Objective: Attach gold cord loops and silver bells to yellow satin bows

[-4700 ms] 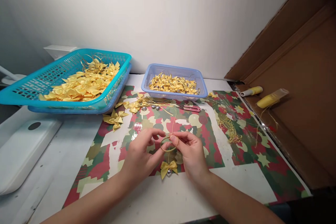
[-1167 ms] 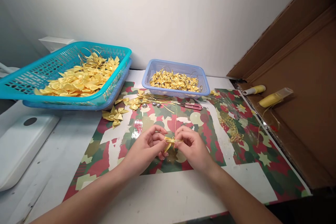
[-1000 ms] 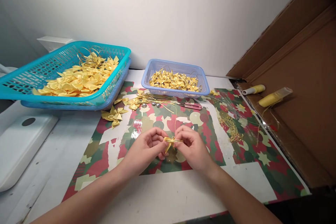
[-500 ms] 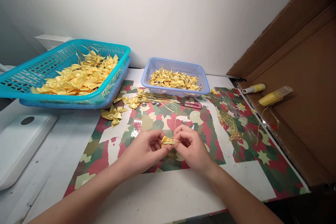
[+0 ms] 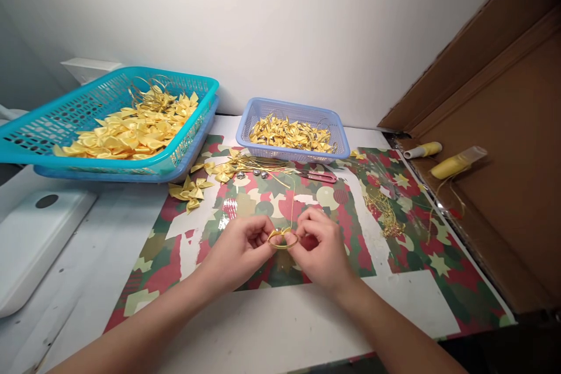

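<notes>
Two bare hands nearly meet over the red-and-green patterned sheet (image 5: 357, 251), left hand (image 5: 243, 250) and right hand (image 5: 322, 250) both pinched on a slim, round gold ring (image 5: 283, 247), a shiny yellow satin bow (image 5: 284, 232) right there between the fingertips and a thin gold cord (image 5: 293, 201) trailing away behind! Just beyond on the bench (image 5: 307, 327), three small silver bells (image 5: 264, 175) sit near pink-handled metal snips (image 5: 323, 177), while farther back the pale-blue plastic basket (image 5: 293, 155) and, off left, the bigger turquoise plastic basket (image 5: 87, 161) both carry heaped yellow bows.
</notes>
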Demonstrator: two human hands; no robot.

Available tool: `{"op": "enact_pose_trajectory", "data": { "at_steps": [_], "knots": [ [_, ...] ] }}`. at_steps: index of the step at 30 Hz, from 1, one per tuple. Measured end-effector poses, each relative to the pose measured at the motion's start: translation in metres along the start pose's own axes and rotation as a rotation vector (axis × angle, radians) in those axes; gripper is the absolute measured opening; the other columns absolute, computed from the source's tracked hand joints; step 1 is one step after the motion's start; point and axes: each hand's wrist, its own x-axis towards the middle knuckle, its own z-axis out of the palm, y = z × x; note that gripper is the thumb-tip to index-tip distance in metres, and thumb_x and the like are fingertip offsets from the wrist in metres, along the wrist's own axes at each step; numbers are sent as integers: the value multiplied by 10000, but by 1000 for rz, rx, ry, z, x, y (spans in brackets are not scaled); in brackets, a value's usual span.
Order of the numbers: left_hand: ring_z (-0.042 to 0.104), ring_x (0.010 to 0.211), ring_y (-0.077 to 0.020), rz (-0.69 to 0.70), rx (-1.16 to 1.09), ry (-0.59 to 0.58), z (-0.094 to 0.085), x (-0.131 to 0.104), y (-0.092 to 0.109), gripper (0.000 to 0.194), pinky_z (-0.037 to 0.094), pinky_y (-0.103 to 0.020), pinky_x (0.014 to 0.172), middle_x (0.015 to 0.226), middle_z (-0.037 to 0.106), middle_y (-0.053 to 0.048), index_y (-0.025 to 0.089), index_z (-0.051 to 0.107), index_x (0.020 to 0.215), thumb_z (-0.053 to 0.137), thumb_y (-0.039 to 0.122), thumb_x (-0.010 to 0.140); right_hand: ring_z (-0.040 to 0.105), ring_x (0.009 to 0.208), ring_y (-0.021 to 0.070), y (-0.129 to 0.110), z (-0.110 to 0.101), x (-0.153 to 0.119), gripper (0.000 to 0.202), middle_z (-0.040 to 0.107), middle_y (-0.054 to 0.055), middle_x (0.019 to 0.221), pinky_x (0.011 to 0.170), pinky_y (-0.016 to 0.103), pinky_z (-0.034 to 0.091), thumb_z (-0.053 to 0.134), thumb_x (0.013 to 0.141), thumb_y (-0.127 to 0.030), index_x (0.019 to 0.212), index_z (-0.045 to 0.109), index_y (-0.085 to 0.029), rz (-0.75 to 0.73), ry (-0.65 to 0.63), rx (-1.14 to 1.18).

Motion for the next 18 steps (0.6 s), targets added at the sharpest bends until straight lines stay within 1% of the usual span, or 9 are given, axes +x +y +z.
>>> {"op": "enact_pose_trajectory", "data": {
  "at_steps": [2,3,5,7,9,11,14,16,18],
  "knots": [
    [322,516,-88,13,50,53,0,0,0,299,249,-205,465,552,387,59,185,446,604,595,347,807,443,629,149,-3,1,-4,292,485,-5,587,574,284,362,606,746,-170,502,447,-200,-102,40,-66],
    [327,514,-90,18,87,74,-1,0,0,292,250,-207,464,547,393,56,186,439,596,586,332,803,451,634,153,-4,2,-5,253,517,-3,585,600,294,371,601,753,-161,527,494,-201,-143,21,-86],
    [333,505,-92,25,172,99,-2,0,1,273,249,-210,462,533,403,55,189,430,586,569,299,793,468,639,157,-6,3,-8,134,582,1,623,632,310,374,573,775,-138,662,600,-205,-188,-24,-137],
    [319,493,-92,33,244,112,-2,-2,3,267,236,-214,457,517,387,60,194,410,582,557,279,788,481,660,166,-7,4,-9,130,598,6,643,657,321,362,540,789,-114,785,638,-199,-194,-11,-216],
    [299,485,-92,50,293,108,-2,-3,4,285,226,-219,457,502,356,66,199,376,576,541,274,796,480,675,171,-6,5,-8,147,581,6,637,661,321,344,529,799,-111,841,644,-191,-178,7,-290],
    [284,483,-95,72,333,92,-1,-5,5,308,224,-225,462,493,327,68,202,344,567,525,273,807,475,689,174,-4,5,-7,149,579,3,647,671,322,329,532,816,-128,885,647,-194,-174,-20,-343],
    [279,485,-101,95,396,79,0,-6,5,321,227,-236,472,491,311,66,205,314,567,505,268,818,467,716,170,-3,4,-6,120,594,5,704,683,326,300,528,838,-141,834,633,-200,-201,-66,-415],
    [277,484,-108,102,442,75,0,-6,4,329,222,-244,474,492,298,65,209,288,574,497,263,822,461,724,163,-2,3,-4,141,592,5,723,690,329,285,524,848,-140,743,602,-193,-228,-67,-458],
    [297,496,-119,120,495,74,-2,-5,3,322,231,-250,479,510,307,57,213,276,586,489,254,824,460,730,160,-1,2,-3,166,585,3,722,708,336,281,516,860,-136,716,579,-190,-260,-57,-489]
  ]
}}
